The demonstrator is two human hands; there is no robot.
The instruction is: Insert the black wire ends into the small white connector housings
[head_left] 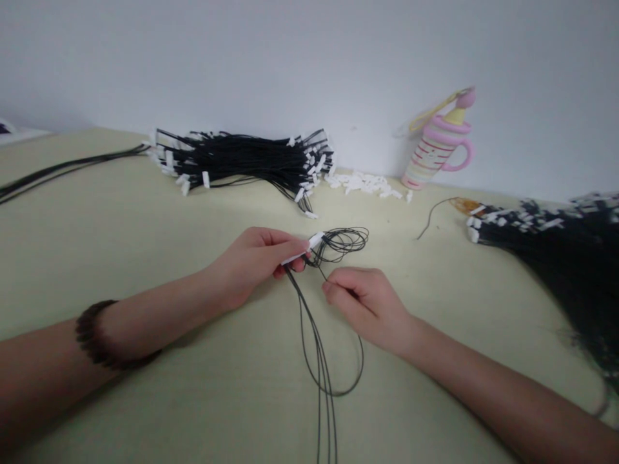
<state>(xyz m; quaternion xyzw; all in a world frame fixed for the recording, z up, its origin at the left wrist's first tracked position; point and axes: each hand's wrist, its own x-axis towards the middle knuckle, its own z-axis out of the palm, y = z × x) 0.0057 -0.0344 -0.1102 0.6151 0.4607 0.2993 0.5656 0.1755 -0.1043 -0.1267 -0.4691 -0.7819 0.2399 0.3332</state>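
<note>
Between the thumb and fingers of my left hand [265,258] is a white plastic piece [316,240], held at a slant. Thin black cords [316,341] hang from it toward the table's near edge, and a loose coil of black cord [345,243] sticks out to its right. My right hand [362,299], just right of and below the coil, is closed in a pinch on a strand of the cord. From under this hand a loop of cord curves down over the table. A dark beaded bracelet circles my left wrist.
A bundle of black cords with white ends [242,154] lies by the wall. Small white pieces [367,183] are scattered beside a striped pink cup [435,151]. A larger black cord bundle [565,258] covers the right side of the table [193,393].
</note>
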